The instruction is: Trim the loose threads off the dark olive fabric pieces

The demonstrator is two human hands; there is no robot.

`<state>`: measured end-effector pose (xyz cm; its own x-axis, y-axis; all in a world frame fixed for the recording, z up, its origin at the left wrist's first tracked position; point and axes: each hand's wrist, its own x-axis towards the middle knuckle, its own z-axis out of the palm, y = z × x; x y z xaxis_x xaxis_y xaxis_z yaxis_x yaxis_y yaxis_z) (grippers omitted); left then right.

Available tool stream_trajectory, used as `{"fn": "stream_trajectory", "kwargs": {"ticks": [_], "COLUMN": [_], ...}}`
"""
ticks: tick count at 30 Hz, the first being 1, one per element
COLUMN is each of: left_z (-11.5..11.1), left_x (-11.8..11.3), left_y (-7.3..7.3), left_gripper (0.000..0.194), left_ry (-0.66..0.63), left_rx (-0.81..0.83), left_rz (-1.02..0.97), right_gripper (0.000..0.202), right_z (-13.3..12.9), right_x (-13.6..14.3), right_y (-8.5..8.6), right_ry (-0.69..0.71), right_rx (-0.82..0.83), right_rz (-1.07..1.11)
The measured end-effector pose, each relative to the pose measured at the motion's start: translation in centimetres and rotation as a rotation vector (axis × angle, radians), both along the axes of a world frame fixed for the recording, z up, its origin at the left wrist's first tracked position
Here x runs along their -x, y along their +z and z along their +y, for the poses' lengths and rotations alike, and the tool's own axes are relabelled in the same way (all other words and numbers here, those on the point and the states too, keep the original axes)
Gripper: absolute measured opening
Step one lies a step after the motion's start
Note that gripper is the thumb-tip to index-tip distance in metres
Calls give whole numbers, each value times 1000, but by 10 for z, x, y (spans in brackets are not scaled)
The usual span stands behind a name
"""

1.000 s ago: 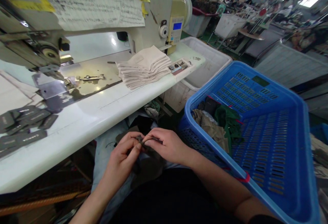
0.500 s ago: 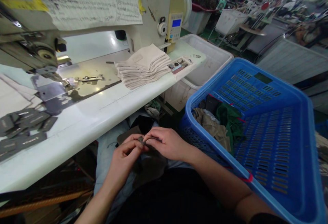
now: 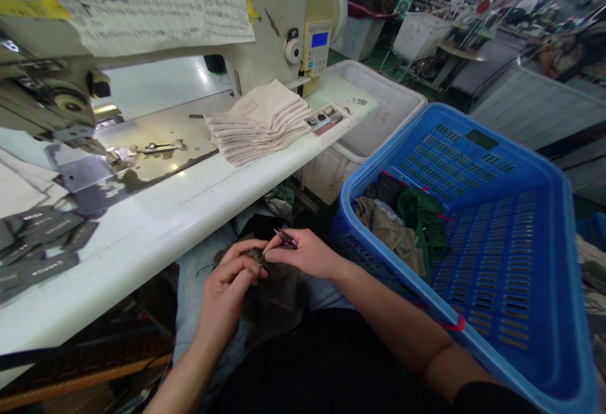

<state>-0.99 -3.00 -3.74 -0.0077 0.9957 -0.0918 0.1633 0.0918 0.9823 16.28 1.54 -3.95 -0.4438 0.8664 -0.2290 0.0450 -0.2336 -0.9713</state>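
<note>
Over my lap, my left hand (image 3: pixel 233 275) pinches an edge of a dark olive-brown cloth (image 3: pixel 283 288), which hangs down below the fingers. My right hand (image 3: pixel 305 254) meets it from the right, its thumb and forefinger closed at the same edge. Small snips (image 3: pixel 286 237) with a pointed metal tip stick out from the curled fingers of that hand. The exact spot between the fingertips is too small to make out. Beneath the cloth lies light blue fabric (image 3: pixel 194 275) across my legs.
A sewing machine (image 3: pixel 269 54) stands on the white table (image 3: pixel 156 224), with stacked beige pieces (image 3: pixel 260 120) and dark labels (image 3: pixel 42 237). At the right is a blue basket (image 3: pixel 497 224) holding green and brown cloth. A white bin (image 3: pixel 331 171) stands behind.
The snips' tip now shows above my right hand, whose fingers have lifted and shifted slightly. More of the brown cloth hangs in view. The whole view has moved a little.
</note>
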Motion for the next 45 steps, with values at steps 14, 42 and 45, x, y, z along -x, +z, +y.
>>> {"fn": "stream_trajectory", "kwargs": {"ticks": [14, 42, 45], "left_z": [-6, -1, -1], "left_x": [1, 9, 10], "left_y": [0, 4, 3], "left_gripper": [24, 24, 25], "left_ry": [91, 2, -5], "left_rx": [17, -227, -237], "left_rz": [-52, 197, 219], "right_gripper": [21, 16, 17], "right_z": [-7, -37, -36], "right_x": [12, 5, 5], "right_y": [-22, 25, 25], "right_ry": [-281, -18, -21], "right_rx": [135, -382, -377], "right_rz": [-91, -441, -433]}}
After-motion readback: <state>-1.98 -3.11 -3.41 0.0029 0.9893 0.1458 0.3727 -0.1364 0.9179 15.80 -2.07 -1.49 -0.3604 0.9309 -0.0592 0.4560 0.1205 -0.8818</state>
